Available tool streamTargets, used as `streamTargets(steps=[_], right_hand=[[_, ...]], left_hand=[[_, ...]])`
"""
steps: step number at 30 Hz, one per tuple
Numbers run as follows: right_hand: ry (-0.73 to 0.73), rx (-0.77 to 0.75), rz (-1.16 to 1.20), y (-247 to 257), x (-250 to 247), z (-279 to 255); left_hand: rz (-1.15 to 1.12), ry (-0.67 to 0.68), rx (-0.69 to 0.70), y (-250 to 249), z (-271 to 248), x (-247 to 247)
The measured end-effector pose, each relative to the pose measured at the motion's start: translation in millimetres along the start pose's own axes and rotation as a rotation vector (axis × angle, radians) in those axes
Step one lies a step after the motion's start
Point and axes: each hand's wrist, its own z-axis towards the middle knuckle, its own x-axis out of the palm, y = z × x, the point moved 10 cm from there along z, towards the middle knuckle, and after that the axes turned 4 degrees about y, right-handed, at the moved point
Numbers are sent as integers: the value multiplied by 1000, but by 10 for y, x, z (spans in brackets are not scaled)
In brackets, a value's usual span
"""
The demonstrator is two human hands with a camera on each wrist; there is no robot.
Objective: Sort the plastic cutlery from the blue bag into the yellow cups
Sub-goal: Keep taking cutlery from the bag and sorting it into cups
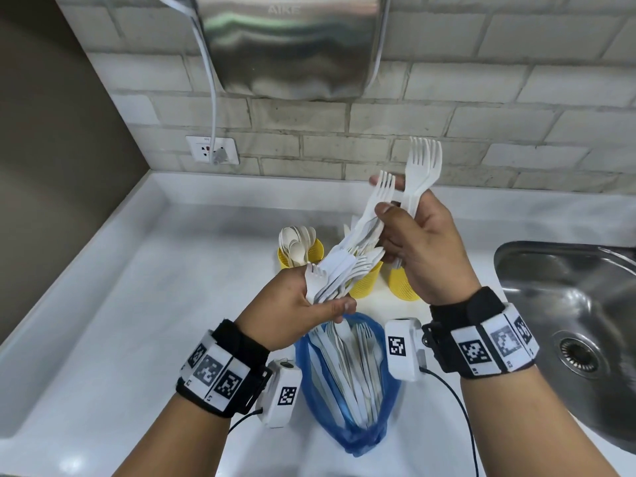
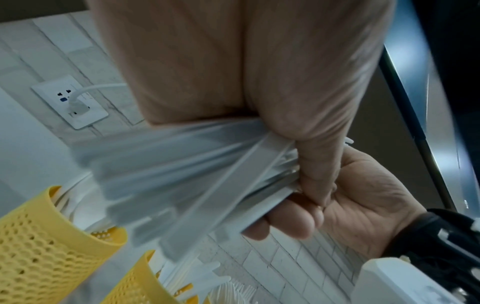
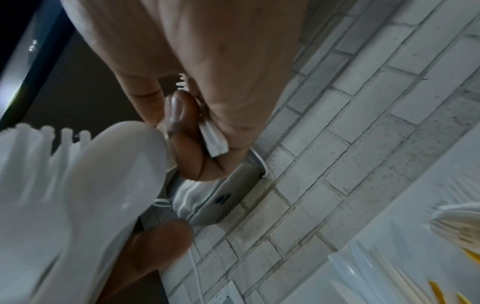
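Left hand [image 1: 299,301] grips mixed cutlery bundle [image 1: 344,270]; right hand [image 1: 423,249] pinches forks [image 1: 418,173], above yellow cups [image 1: 368,280] and blue bag [image 1: 347,390].

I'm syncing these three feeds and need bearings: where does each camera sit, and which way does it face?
Head: on the head, looking down at the counter; both forearms, left hand and right hand show.
Left wrist: under the left hand, looking along its cutlery bundle to the yellow cups.
Right wrist: under the right hand, facing up at the hand dryer.
Shared: both wrist views show the wall socket.
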Motion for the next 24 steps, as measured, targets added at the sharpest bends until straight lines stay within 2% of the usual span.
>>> streamTargets(steps=[4,11,13,18,21,24], right_hand=[[19,-109,-52,153,25,-4],[-64,-164,-276,264,-8,-29],[-78,-117,-277,180,-36,-26],[-35,128,-376,-182,-85,-30],[-69,151,-369,-220,-115,-25],[-159,140,-206,-171,-220,7]], left_hand=[[40,-11,9,-10,7,-29],[81,-19,18,-11,16,-27],[91,-28,26,-17,20,-31],[179,-133,64,-33,47,-135],[223,-181,68,-16,47,-158],[233,-168,39,80,52,-125]])
